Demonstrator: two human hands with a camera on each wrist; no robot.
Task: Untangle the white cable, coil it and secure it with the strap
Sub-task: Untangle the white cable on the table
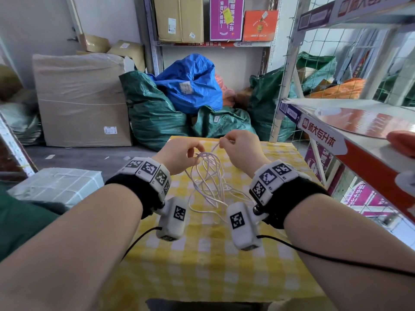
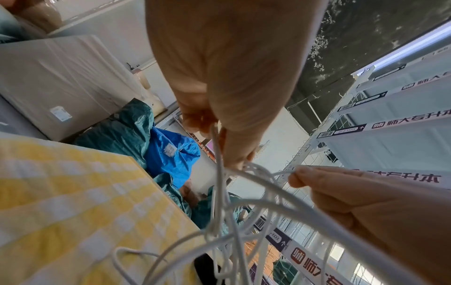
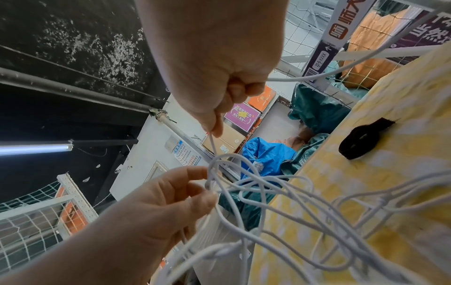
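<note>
A tangled white cable (image 1: 210, 176) hangs in several loose loops from both hands above the yellow checked table (image 1: 202, 254), and its lower loops lie on the cloth. My left hand (image 1: 194, 151) pinches a bundle of strands near the top of the tangle (image 2: 218, 152). My right hand (image 1: 222, 143) pinches a single strand (image 3: 212, 142) and holds it up and away from the bundle. The two hands are close together, over the far half of the table. A black strap (image 3: 361, 138) lies curled on the cloth, visible only in the right wrist view.
A metal shelf (image 1: 336, 135) with printed edge labels runs along the right of the table. Green sacks (image 1: 155, 113), a blue sack (image 1: 190, 84) and a large wrapped cardboard box (image 1: 83, 97) stand beyond the far edge. A wrapped pale package (image 1: 58, 185) sits at the left.
</note>
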